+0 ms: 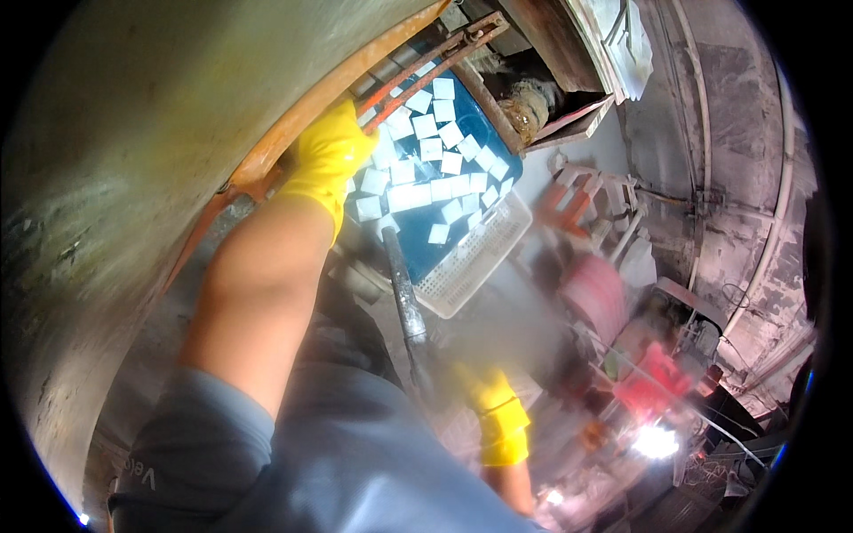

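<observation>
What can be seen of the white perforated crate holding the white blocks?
The white crate is a shallow rectangular basket, plastic by its look, with walls of fine grid holes. It sits tilted in the view under a rusty metal frame. A blue lining covers its inside, and many small white square blocks lie scattered loosely over it. The left hand, in a yellow glove, reaches its upper-left edge. A dark metal bar crosses its lower-left corner.

A crate [480, 258] is set at the centre, with cubes [426, 173] lying in it. A drum [133, 160] is placed to its left, and the left hand [324, 160] is laid against the drum's rim beside the cubes. A bar [404, 298] runs down from the crate, toward the right hand [493, 413] below it.
</observation>
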The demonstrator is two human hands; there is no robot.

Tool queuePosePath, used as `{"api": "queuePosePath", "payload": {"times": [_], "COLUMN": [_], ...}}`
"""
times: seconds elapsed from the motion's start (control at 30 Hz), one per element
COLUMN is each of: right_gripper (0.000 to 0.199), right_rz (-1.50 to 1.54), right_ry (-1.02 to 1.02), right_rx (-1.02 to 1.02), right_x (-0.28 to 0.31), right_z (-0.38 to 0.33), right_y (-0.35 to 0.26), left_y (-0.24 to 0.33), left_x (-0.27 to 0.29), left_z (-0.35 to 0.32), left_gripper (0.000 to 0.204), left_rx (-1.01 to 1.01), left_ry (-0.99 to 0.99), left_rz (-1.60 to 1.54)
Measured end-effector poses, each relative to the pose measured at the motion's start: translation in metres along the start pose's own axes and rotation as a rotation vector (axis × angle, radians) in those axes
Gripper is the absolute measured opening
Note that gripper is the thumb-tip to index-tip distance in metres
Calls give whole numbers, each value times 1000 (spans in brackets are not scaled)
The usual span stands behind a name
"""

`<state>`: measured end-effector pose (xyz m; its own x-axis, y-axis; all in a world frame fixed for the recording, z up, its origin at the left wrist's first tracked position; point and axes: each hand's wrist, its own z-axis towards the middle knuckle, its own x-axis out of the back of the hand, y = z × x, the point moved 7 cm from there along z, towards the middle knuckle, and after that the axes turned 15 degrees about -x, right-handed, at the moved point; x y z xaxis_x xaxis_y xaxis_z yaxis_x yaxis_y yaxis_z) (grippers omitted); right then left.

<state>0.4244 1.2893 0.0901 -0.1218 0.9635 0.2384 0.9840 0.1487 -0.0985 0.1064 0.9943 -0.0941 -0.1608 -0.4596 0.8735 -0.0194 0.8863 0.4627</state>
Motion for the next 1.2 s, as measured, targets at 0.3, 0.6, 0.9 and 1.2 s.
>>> {"api": "queuePosePath", "payload": {"times": [0.3, 0.6, 0.9, 1.2], "right_gripper": [41, 41, 43, 44], "right_rz": [98, 198, 65, -62], "right_ry": [-3, -16, 29, 89], "right_rx": [-101, -146, -41, 50], "right_x": [-14, -31, -43, -58], "right_z": [3, 7, 8, -10], "right_y": [25, 45, 53, 36], "left_y": [0, -3, -6, -7], "left_x": [0, 4, 5, 5], "left_z": [1, 3, 6, 7], "left_gripper": [71, 71, 71, 69], "left_rx": [17, -1, -4, -6], "left_ry": [-79, -66, -36, -77], "left_rz": [-61, -45, -75, -79]}}
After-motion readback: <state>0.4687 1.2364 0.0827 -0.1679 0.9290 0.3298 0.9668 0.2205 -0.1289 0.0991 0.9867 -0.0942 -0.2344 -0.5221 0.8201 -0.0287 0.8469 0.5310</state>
